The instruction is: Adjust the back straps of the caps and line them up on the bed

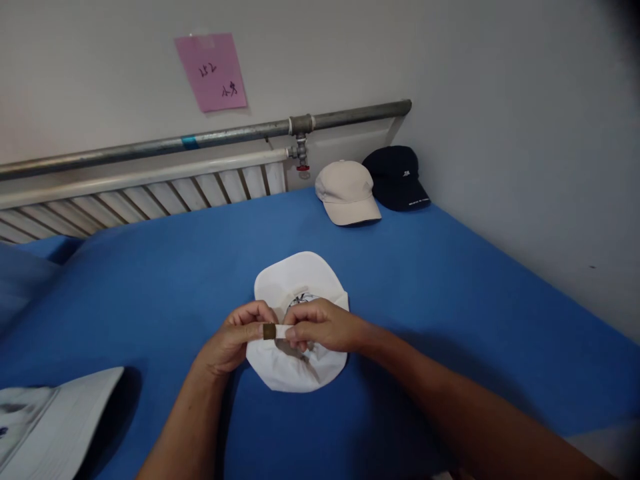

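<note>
A white cap (305, 270) lies in front of me on the blue sheet, its brim pointing away and its inside partly showing. Across its near side runs a white strap (283, 331) with a brass-coloured buckle (269, 331). My left hand (240, 333) pinches the strap at the buckle, thumb against the metal. My right hand (323, 325) is closed on the strap just right of the buckle, fingertips close to the left ones. Both hands cover part of the cap's opening.
A beige cap (347, 190) and a navy cap (397, 177) sit at the far corner by the wall. Another pale cap (65, 417) is at the lower left. Behind the blue sheet (165, 280) are a radiator (165, 197) and a metal pipe (240, 135).
</note>
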`<state>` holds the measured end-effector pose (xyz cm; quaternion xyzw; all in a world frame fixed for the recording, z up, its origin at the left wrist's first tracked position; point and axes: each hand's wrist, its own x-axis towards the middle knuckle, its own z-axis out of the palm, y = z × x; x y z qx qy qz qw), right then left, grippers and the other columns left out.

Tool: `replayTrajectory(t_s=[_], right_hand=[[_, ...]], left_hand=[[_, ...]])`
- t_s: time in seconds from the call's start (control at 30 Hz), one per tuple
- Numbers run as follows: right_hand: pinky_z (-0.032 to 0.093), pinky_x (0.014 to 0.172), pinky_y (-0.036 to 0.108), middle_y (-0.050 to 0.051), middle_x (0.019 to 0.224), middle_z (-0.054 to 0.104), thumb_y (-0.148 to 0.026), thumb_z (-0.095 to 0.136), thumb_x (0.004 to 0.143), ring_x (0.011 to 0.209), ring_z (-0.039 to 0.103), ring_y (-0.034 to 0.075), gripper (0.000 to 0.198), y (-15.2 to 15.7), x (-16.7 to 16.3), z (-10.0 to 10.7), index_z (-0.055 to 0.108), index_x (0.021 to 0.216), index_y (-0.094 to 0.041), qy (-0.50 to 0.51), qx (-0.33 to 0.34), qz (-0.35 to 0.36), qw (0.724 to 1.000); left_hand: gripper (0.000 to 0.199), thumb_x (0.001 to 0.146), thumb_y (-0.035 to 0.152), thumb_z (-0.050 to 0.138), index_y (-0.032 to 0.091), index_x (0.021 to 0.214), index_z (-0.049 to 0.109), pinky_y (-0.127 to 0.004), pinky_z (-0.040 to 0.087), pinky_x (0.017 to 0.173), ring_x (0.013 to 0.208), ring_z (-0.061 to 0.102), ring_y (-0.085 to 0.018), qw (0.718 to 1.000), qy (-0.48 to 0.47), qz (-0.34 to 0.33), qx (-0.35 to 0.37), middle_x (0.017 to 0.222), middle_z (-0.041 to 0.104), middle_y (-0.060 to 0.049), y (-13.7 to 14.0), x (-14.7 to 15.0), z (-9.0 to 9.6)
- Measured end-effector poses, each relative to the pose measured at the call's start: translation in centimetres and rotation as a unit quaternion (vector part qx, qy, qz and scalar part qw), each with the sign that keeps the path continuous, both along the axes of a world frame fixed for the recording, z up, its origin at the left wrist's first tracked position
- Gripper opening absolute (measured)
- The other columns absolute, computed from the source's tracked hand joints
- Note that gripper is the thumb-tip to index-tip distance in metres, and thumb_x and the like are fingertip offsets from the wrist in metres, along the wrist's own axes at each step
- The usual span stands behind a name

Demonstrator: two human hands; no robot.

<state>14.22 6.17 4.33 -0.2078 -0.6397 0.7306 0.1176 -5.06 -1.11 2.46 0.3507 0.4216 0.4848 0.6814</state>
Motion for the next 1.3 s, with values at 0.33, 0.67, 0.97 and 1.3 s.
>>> replayTrajectory(t_s=[0.33, 0.67, 0.97, 1.3], right_hand=[[0.039, 0.060, 0.023, -0.002, 0.064, 0.058, -0.025, 0.060, 0.074, 0.061, 0.052, 0.010, 0.010, 0.14, 0.05, 0.13, 0.063, 0.075, -0.015, -0.017, 0.017, -0.012, 1.000], [0.036, 0.060, 0.022, -0.002, 0.068, 0.058, -0.024, 0.061, 0.075, 0.064, 0.050, 0.009, 0.009, 0.04, 0.13, 0.17, 0.064, 0.077, -0.016, -0.003, 0.044, -0.020, 0.999], [0.038, 0.062, 0.023, -0.002, 0.067, 0.058, -0.025, 0.059, 0.077, 0.065, 0.052, 0.010, 0.010, -0.10, -0.03, 0.22, 0.062, 0.075, -0.016, 0.007, 0.040, -0.023, 0.999], [0.037, 0.060, 0.023, -0.003, 0.064, 0.055, -0.024, 0.060, 0.076, 0.062, 0.050, 0.010, 0.008, -0.30, -0.08, 0.47, 0.062, 0.075, -0.016, -0.010, 0.047, -0.034, 0.998]], left_hand=[[0.020, 0.062, 0.027, 0.081, 0.015, 0.067, 0.065, -0.018, 0.039, 0.052, 0.053, 0.054, -0.008, 1.000, -0.002, 0.006, 0.009, 0.062, 0.063, 0.001, -0.04, 0.07, 0.12], [0.026, 0.057, 0.031, 0.082, 0.014, 0.063, 0.063, -0.019, 0.037, 0.050, 0.052, 0.051, -0.009, 1.000, 0.018, 0.017, 0.003, 0.059, 0.060, 0.001, 0.08, 0.28, 0.30], [0.029, 0.056, 0.032, 0.084, 0.014, 0.066, 0.063, -0.021, 0.037, 0.052, 0.052, 0.052, -0.010, 0.999, 0.039, 0.012, -0.006, 0.060, 0.062, 0.000, 0.09, 0.44, 0.06], [0.027, 0.059, 0.031, 0.083, 0.015, 0.069, 0.064, -0.020, 0.036, 0.053, 0.053, 0.050, -0.008, 0.998, 0.059, 0.011, -0.004, 0.062, 0.060, 0.002, 0.02, 0.49, 0.01]])
